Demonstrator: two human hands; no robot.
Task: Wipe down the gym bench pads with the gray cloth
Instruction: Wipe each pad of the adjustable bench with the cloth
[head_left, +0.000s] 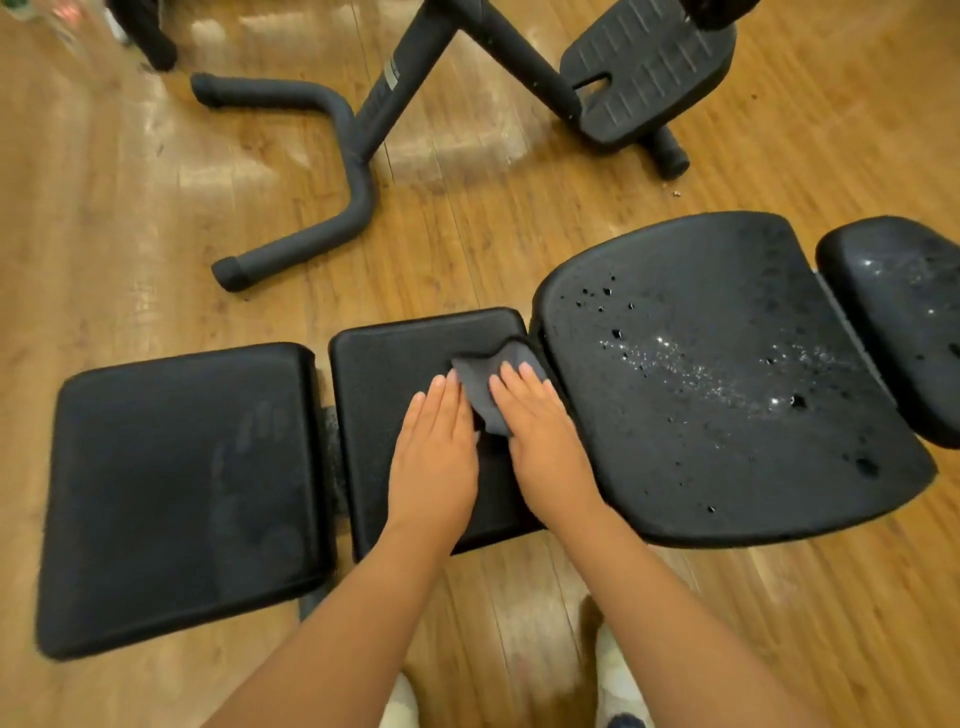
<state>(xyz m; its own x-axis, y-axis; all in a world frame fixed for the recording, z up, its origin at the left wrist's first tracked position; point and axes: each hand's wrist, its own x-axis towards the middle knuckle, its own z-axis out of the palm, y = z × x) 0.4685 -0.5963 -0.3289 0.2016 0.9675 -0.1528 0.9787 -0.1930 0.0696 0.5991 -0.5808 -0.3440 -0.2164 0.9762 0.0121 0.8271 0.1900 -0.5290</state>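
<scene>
Glossy wood-plank floor (130, 218) underlies four black padded bench sections. Crumpled gray cloth (485, 387) lies on the small middle pad (395, 358), pinned by flat left hand (434, 457) and right hand (540, 441), fingers extended toward twelve o'clock. At three o'clock, the large curved pad (727, 374) carries water droplets.

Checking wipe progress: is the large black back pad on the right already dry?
No, the large black back pad is covered with glistening water droplets.
</scene>
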